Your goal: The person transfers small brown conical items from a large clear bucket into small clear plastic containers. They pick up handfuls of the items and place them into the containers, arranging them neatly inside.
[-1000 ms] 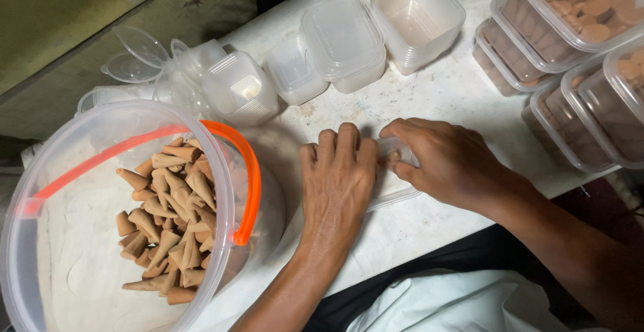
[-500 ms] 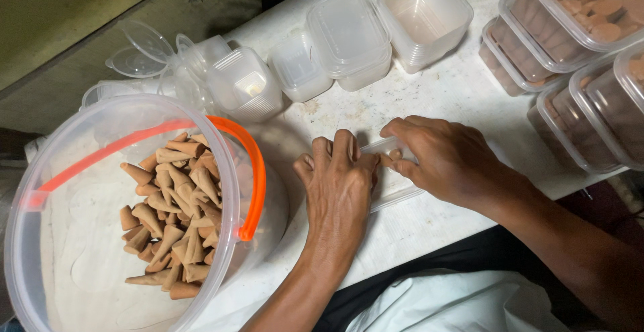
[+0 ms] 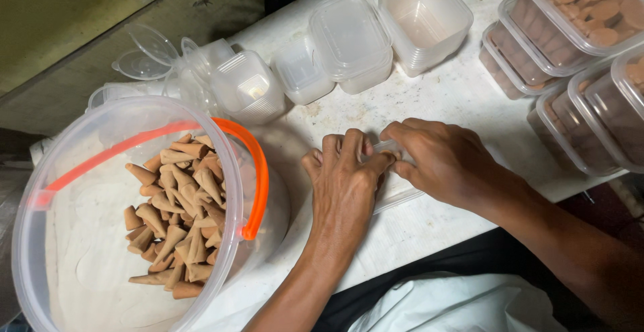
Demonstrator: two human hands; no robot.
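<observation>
Both hands sit together on a clear lid (image 3: 396, 194) lying flat at the near edge of the white counter (image 3: 456, 97). A second ago the left hand (image 3: 345, 184) lay flat, fingers spread; now its fingers are curled, knuckles up, thumb pinching the lid's edge, so the grip has tightened. Right hand (image 3: 446, 161) is palm down, thumb and forefinger pinched on the same edge, touching the left fingertips. Whether a box sits under the lid can't be told. Just left, a big clear bucket (image 3: 40, 251) with orange handle (image 3: 258, 171) holds brown cones (image 3: 178, 204). Beyond: empty clear tubs (image 3: 422, 17), loose lids. Far right: stacked closed tubs of brown pieces (image 3: 590, 10).
</observation>
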